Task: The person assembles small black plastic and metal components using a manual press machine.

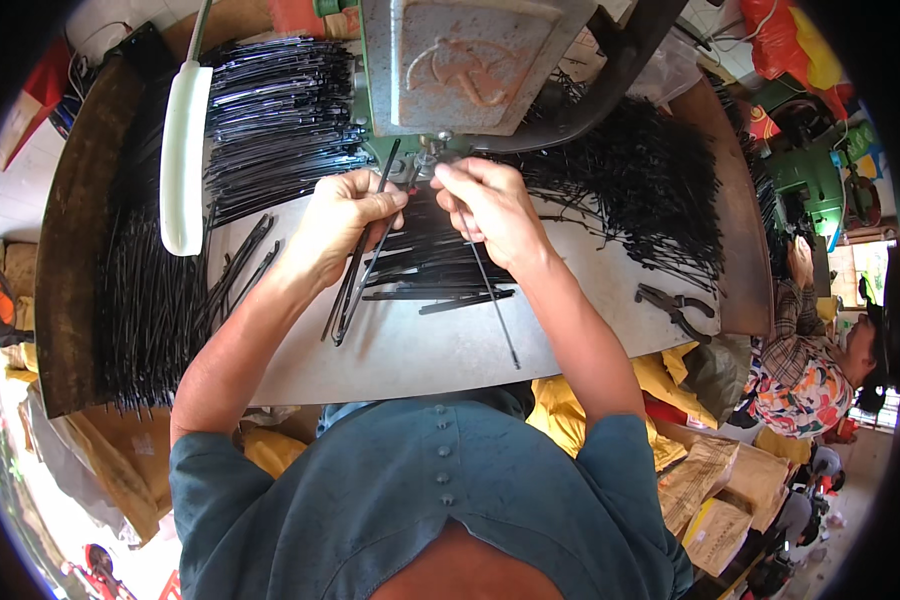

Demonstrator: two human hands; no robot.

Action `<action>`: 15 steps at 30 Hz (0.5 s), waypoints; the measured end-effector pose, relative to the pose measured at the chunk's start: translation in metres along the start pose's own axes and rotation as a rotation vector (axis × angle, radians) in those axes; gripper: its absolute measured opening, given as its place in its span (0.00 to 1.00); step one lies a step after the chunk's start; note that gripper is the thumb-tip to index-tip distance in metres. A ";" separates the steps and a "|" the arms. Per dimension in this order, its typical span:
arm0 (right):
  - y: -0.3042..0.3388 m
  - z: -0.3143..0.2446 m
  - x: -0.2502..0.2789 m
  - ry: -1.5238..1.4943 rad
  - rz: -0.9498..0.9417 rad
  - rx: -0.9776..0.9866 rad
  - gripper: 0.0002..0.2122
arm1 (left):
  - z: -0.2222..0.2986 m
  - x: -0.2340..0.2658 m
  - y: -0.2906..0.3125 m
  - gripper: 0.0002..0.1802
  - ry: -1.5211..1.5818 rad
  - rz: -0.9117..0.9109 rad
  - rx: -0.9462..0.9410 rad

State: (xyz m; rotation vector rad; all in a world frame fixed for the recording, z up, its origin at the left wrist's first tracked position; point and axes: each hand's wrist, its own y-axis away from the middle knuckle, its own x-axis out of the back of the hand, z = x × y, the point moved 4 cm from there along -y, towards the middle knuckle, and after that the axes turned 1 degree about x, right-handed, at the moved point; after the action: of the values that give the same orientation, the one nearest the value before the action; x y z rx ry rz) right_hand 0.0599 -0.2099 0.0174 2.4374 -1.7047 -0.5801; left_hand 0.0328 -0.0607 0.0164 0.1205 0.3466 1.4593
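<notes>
Black rods (351,290) are pinched between thumb and fingers of the left grip (340,218), while the right grip (498,207), narrowed on a single dark rod (493,310), lets its long end slant down over the pale tabletop (430,360). Just beyond both grips stands a grey-and-green metal machine (475,65), and between them, slightly nearer the body, lies a small stack (438,268) of similar rods. Larger heaps spread left (280,125) and right (650,185) of the grips, with pliers (678,308) lying right of the right forearm.
</notes>
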 end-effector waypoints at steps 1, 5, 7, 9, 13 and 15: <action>0.002 0.002 0.001 -0.001 0.003 0.000 0.09 | 0.000 -0.001 0.002 0.06 -0.001 -0.026 0.010; 0.002 0.002 0.000 -0.028 -0.019 0.090 0.07 | -0.003 -0.007 -0.001 0.07 0.076 -0.016 0.011; 0.000 0.002 -0.002 -0.075 -0.009 0.134 0.07 | -0.008 -0.009 -0.005 0.07 0.068 0.000 -0.004; -0.001 0.002 -0.005 -0.070 0.010 0.136 0.07 | -0.010 -0.009 -0.008 0.07 0.088 -0.003 -0.022; -0.004 0.004 -0.009 -0.073 0.050 0.185 0.07 | -0.010 -0.015 -0.008 0.07 0.127 -0.002 -0.057; -0.004 0.004 -0.010 -0.056 0.060 0.197 0.07 | -0.011 -0.015 -0.010 0.06 0.120 -0.001 -0.081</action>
State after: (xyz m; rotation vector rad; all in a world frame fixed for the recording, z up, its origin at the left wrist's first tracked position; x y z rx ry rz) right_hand 0.0592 -0.1987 0.0149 2.5107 -1.9359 -0.4998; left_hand 0.0380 -0.0779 0.0055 -0.0327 0.3848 1.4810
